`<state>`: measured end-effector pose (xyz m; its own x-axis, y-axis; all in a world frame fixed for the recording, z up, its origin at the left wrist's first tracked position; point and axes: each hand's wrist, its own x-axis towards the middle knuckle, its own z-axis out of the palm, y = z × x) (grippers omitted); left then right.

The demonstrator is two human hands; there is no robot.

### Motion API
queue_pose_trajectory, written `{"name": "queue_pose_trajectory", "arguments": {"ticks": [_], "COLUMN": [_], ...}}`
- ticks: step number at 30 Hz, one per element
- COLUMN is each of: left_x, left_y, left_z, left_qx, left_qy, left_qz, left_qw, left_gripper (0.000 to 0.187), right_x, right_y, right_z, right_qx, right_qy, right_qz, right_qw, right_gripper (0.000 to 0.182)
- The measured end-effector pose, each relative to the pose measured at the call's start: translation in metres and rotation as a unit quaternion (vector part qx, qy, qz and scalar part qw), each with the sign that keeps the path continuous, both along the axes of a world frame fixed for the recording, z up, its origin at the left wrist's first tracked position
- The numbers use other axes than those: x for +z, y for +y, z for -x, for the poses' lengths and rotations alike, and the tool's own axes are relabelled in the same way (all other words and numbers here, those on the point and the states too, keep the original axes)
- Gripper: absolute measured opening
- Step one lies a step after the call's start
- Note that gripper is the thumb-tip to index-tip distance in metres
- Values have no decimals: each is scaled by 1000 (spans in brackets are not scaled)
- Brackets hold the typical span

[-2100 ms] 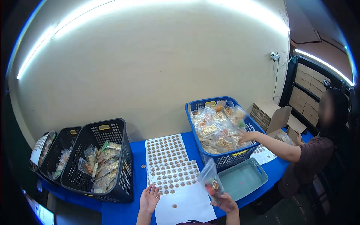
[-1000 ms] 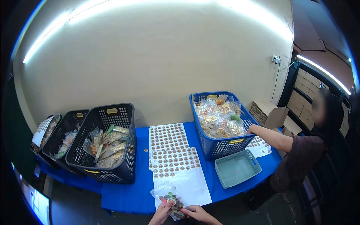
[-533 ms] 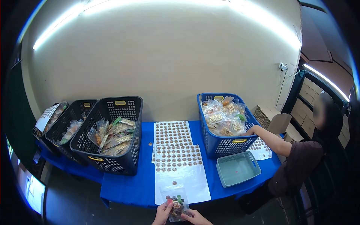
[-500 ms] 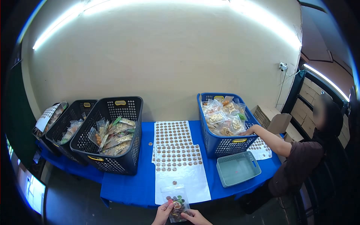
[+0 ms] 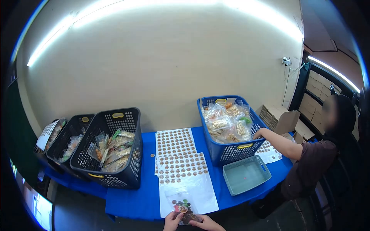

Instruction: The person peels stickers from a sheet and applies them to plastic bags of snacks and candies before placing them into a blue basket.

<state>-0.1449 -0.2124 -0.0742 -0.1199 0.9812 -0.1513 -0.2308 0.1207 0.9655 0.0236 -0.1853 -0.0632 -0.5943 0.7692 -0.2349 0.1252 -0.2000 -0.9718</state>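
At the table's front edge I hold a clear plastic bag (image 5: 187, 218) of small coloured pieces, red, green and dark brown. A round sticker (image 5: 183, 209) shows on its front. My left hand (image 5: 173, 222) pinches the bag's left side, thumb near the sticker. On the lower right side, my right hand (image 5: 207, 223) grips the bag. Just beyond the bag lie white sheets of round stickers (image 5: 181, 161), with bare backing paper (image 5: 204, 196) at the near end.
Black baskets (image 5: 135, 165) of filled bags stand at left. A blue basket (image 5: 221, 154) heaped with bags is at right, a co-worker's hand (image 5: 259, 133) at its rim. Nearby are a grey-green tray (image 5: 231, 189), another sticker sheet (image 5: 268, 153) and cardboard (image 5: 287, 121).
The view has tilted and shifted slightly. The bag in my hands now overlaps the spot where a lone sticker showed on the backing sheet. The co-worker's hand stays at the blue basket.
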Motion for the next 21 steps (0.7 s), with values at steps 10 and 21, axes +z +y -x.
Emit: {"name": "queue_pose_trajectory", "arguments": {"ticks": [10, 21], "left_x": [15, 30], "left_y": [94, 217], "left_z": [-84, -217], "left_qx": [-131, -170], "left_qy": [-3, -124], "left_qz": [47, -37], "left_qw": [990, 977], "left_gripper": [31, 37], "right_x": [15, 8], "right_y": [71, 172], "right_z": [-80, -208], "right_qx": [-86, -230], "right_qy": [57, 138], "right_qz": [-42, 15], "right_qw": [994, 963], "right_gripper": [23, 23]}}
